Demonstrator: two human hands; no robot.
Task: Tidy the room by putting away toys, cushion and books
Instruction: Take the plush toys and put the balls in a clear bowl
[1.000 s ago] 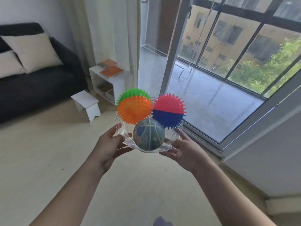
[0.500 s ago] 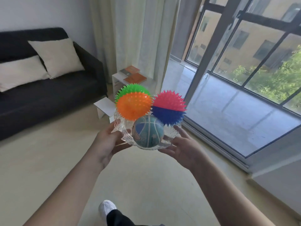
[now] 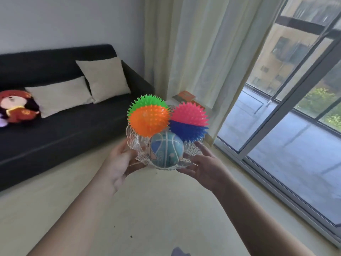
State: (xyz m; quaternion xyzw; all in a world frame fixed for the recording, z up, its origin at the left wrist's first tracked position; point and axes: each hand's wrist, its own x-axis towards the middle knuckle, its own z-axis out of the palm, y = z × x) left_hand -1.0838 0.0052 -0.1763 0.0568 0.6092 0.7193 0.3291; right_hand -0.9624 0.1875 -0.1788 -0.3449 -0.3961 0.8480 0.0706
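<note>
Held out at chest height over the pale floor: a clear glass bowl with a wavy, ribbed rim, carried between both hands. Left hand cupped against the bowl's left side, thumb over the rim and fingers curled beneath, gripping it. Right hand under the right edge, palm up, fingers spread and only loosely bent, supporting the bowl rather than clamped shut on it.

Inside the bowl, 3 balls packed close and touching: an orange-and-green spiky ball at upper left, a pink-and-blue spiky ball at upper right, and a small teal basketball lowest and nearest the camera, seen partly through the glass (its printing too blurred to read). Both spiky balls riding well above the rim.

Behind and to the left, a dark sofa against the wall with 2 beige cushions leaning on its back, the taller one upright near the right arm, the longer one beside it. Further left on the seat, a plush doll in red, tipped against the longer cushion's end.

Past the bowl, an orange book lying flat near the sheer curtain, mostly hidden by the balls. To the right, a tall sliding window with a dark frame.
</note>
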